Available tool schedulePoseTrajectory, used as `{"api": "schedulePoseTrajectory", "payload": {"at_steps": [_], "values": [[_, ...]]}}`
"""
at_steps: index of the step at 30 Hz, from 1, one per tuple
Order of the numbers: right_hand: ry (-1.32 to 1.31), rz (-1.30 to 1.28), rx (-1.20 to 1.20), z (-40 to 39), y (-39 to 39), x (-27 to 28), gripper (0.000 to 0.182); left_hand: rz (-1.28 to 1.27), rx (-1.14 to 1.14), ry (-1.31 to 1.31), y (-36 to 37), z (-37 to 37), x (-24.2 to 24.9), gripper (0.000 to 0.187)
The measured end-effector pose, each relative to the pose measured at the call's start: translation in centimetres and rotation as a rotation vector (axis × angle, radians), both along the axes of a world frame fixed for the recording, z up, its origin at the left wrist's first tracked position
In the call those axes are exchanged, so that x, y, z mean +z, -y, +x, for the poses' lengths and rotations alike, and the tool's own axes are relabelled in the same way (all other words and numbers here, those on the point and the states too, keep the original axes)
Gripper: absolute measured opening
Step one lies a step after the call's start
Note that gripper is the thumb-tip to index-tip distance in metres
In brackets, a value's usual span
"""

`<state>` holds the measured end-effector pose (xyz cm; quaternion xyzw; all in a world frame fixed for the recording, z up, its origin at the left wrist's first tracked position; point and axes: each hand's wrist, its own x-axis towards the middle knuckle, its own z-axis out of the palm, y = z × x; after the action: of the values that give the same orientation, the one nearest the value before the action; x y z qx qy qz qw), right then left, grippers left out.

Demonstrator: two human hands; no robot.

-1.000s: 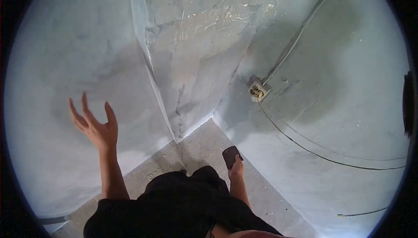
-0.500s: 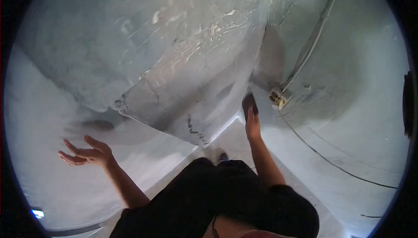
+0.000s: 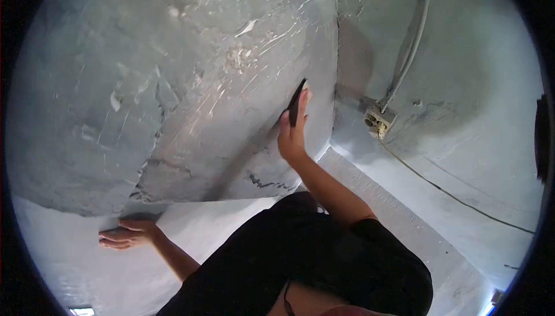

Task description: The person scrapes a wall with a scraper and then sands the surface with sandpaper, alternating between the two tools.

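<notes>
My right hand (image 3: 293, 134) is wrapped round a thin, dark flat block (image 3: 296, 103). It holds the block up close against the grey, patchy wall surface (image 3: 243, 137), and the block is seen nearly edge-on. Pale scrapes and chipped plaster mark the surface beside it, with a jagged dark crack (image 3: 269, 183) below. To the left, my left hand (image 3: 130, 234) has its fingers stretched out and holds nothing. It is close to the white wall (image 3: 191, 223), just under the lower edge of the grey surface.
A junction box (image 3: 378, 121) with exposed insides sits on the right wall. A pale conduit (image 3: 413, 50) runs up from it, and a thin cable (image 3: 442, 189) trails down to the right. A corner where surfaces meet lies just right of my right hand.
My right hand has moved up and left with the dark block, from beside the corner onto the grey surface. My left hand has shifted down and right, and the view has turned.
</notes>
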<state>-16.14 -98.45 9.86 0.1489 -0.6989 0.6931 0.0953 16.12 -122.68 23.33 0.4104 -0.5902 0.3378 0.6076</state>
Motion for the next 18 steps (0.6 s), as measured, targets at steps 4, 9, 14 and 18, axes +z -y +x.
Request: {"api": "schedulePoseTrajectory", "payload": {"at_steps": [4,9,14,18], "values": [[-0.044,-0.090,0.028,-5.0,-1.9,1.1,0.066,-0.010,0.041,0.009,-0.2,-0.3,-0.1,0.066],[0.020,0.048,0.083,-1.6,-1.4,0.3,0.067,-0.010,0.037,0.015,0.2,0.0,-0.3,0.065],[0.038,-0.022,-0.015,-5.3,-1.7,1.2,0.066,0.023,0.051,0.001,0.2,0.1,-0.6,0.064],[0.095,-0.050,0.011,-0.2,0.3,0.8,0.066,0.070,0.055,-0.047,0.1,-0.2,-0.4,0.065]]}}
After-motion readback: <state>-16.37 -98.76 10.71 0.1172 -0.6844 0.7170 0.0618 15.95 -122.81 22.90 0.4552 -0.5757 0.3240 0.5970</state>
